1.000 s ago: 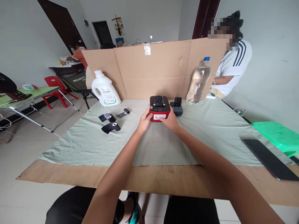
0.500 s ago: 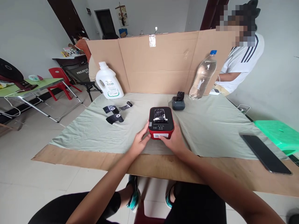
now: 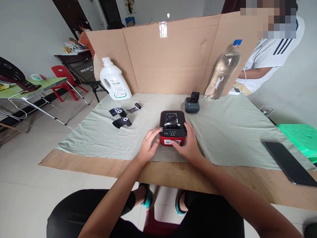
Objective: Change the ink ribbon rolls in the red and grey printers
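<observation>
A small label printer point(image 3: 172, 134), red below and black on top, stands upright on the cloth. A shiny black strip point(image 3: 171, 119) sticks up from the slot in its top. My right hand point(image 3: 189, 143) holds the printer's right side, fingers along the edge and thumb on the front face by the white sticker. At its left front corner is my left hand point(image 3: 149, 145), fingers loosely bent and thumb apart, the fingertips at the printer's edge. Behind and to the right sits a smaller dark grey printer point(image 3: 192, 106) with a black strip rising from it.
Several black label rolls point(image 3: 122, 122) lie at the left. A white detergent jug point(image 3: 116, 81) and a water bottle point(image 3: 224, 71) stand before a cardboard screen point(image 3: 170, 77). A phone point(image 3: 287, 162) lies at the right edge. A person in white point(image 3: 274, 62) is beyond the screen.
My left hand has loosened from the printer's side, its thumb coming away from the front. The right hand stays on the printer. The whole view has shifted slightly.
</observation>
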A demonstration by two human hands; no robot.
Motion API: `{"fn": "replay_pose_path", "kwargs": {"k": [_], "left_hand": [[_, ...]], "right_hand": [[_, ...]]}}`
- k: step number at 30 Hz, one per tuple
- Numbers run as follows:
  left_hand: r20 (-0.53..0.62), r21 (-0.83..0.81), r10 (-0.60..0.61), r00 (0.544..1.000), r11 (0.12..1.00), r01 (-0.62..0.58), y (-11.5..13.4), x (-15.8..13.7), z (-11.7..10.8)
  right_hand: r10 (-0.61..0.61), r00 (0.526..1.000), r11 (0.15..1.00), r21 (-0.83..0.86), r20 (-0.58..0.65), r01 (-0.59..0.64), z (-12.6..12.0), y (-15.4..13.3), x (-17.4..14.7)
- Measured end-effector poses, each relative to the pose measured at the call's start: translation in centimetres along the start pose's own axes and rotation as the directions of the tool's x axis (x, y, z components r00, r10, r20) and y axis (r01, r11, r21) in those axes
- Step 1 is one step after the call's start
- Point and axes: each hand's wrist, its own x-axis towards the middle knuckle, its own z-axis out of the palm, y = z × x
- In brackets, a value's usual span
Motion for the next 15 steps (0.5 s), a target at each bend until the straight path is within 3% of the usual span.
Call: {"fn": "replay_pose_path", "kwargs": {"k": [5,15], "left_hand": [[-0.002,0.038,-0.017,1.0,0.999,0.017,0.0,0.6,0.5],[-0.035,0.024,0.032,0.999,0.999,-0.032,-0.7,0.1,0.8]], "right_hand": [[0.014,1.0,1.0,0.021,0.01,-0.014,-0.2,0.0,0.4],[-0.09,0.996,0.996,0.022,0.027,0.09,-0.7,0.0,2.0]]}}
